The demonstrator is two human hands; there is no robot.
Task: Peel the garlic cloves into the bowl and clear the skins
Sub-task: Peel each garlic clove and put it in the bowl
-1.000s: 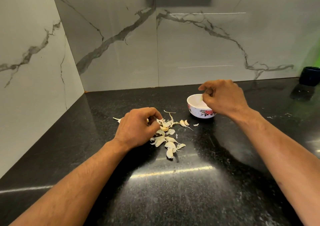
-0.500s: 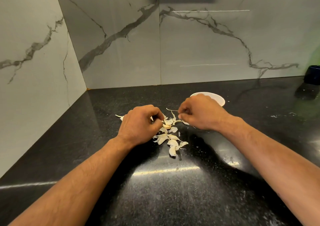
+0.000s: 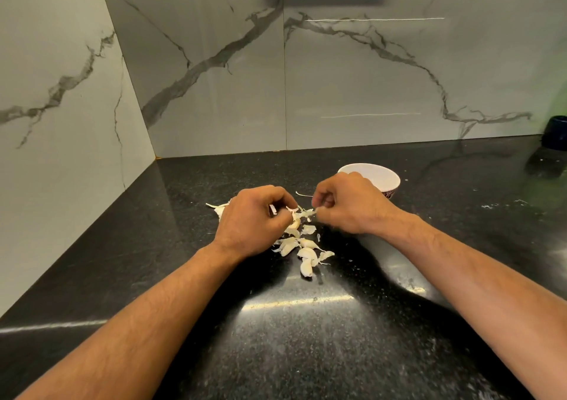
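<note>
At frame centre, left hand (image 3: 254,218) and right hand (image 3: 346,206) pinch one garlic clove (image 3: 303,213): light, firm, with brittle papery skin, probably best gripped at its tips.

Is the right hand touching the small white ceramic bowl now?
Cannot tell. In the head view the right hand overlaps the small white ceramic bowl from the front and hides its near rim, so neither contact nor gap shows.
</note>
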